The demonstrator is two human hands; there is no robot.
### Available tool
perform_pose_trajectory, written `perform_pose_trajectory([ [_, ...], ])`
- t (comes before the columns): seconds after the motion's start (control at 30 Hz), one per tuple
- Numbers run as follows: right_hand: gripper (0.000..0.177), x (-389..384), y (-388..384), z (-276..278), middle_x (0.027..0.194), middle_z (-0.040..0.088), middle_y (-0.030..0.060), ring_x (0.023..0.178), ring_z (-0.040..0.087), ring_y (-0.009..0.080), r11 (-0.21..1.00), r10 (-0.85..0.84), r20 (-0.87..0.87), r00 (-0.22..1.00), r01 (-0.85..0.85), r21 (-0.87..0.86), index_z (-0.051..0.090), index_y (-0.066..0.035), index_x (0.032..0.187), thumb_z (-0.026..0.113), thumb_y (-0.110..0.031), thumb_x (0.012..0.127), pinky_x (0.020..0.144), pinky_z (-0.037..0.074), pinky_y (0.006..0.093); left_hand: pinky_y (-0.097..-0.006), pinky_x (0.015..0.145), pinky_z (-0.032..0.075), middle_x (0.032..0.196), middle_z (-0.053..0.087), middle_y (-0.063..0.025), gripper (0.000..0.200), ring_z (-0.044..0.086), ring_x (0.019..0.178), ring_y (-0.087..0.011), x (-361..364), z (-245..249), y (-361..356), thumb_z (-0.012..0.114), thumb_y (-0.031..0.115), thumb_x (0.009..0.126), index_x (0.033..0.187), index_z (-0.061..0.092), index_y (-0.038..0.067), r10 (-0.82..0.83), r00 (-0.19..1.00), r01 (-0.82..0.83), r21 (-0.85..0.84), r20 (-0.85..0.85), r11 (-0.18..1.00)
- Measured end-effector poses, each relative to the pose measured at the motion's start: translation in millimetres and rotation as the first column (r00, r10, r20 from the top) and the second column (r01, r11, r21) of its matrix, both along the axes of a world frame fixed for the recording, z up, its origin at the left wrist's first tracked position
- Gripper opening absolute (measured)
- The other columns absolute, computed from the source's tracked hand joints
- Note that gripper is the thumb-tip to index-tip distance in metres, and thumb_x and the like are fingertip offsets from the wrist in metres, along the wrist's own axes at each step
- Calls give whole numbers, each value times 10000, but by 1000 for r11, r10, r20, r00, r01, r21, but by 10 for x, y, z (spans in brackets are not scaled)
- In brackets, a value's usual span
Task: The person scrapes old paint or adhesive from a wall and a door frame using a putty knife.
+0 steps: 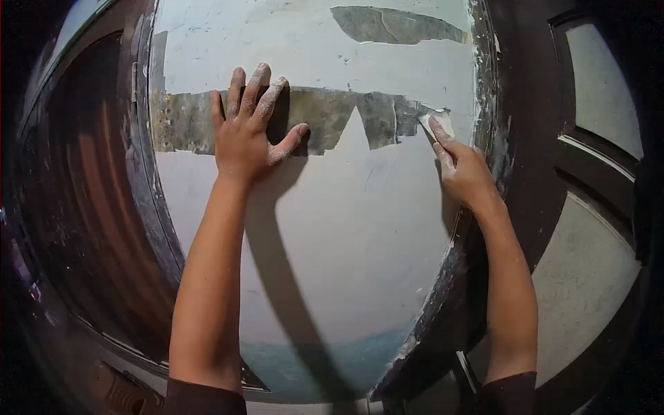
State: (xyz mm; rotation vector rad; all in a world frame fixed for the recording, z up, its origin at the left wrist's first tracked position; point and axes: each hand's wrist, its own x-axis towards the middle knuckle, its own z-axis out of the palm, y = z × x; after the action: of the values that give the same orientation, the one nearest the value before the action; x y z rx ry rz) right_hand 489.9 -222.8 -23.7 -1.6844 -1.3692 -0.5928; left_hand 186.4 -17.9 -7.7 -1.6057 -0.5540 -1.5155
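A pale painted wall panel point(332, 214) fills the middle of the view, with a grey-brown bare band point(318, 114) across it where the paint is off. My left hand point(249, 131) lies against this band, fingers spread and dusted with white powder. At the band's right end, my right hand point(460, 166) is closed around a scraper point(443, 122), its whitish blade against the paint edge and its handle mostly hidden by the fingers. A pointed tongue of paint point(355, 131) still sticks up into the band between my hands.
Another bare patch point(398, 25) shows higher up. Chipped dark frames point(487, 90) border the panel. To the left is a dark recess with a brownish curtain-like surface point(104, 180); on the right stands a dark panelled door point(532, 138). The panel's bottom is bluish-green point(277, 363).
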Motion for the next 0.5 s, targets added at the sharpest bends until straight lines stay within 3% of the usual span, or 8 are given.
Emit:
perform_pose_trajectory([
  [0.13,297,-46,-12,-30,990,691,306,921,656,520,995,66,25,998,-68,68,703,-25,1183,579,-236,1015,818,520,527,-613,1259,117,1653,418,6,764,268,1579,-297,-25,-4,51,687,681,851,1494,573,286,20,1000,-20,35,-5,999],
  [0.33,290,27,8,-38,922,685,302,889,653,524,1000,-29,90,996,28,12,721,-39,1164,590,-251,1015,799,511,547,-613,1263,121,1656,408,17,763,256,1583,-284,-6,0,1,703,665,847,1494,568,285,24,1000,-24,5,-5,1000],
  [0.37,280,-45,-28,-6,939,687,303,902,650,528,1000,-6,62,998,5,2,721,-27,1113,592,-253,1011,804,508,554,-613,1263,121,1656,408,17,763,256,1583,-284,-8,4,4,703,665,847,1494,568,285,26,1000,-26,5,-3,1000],
  [0.5,282,33,72,-51,964,692,305,922,655,521,998,39,31,999,-40,56,728,-51,1145,594,-259,1009,811,509,557,-616,1261,128,1657,409,13,761,267,1579,-290,3,-5,9,707,661,845,1490,574,281,16,1000,-16,11,3,1000],
])
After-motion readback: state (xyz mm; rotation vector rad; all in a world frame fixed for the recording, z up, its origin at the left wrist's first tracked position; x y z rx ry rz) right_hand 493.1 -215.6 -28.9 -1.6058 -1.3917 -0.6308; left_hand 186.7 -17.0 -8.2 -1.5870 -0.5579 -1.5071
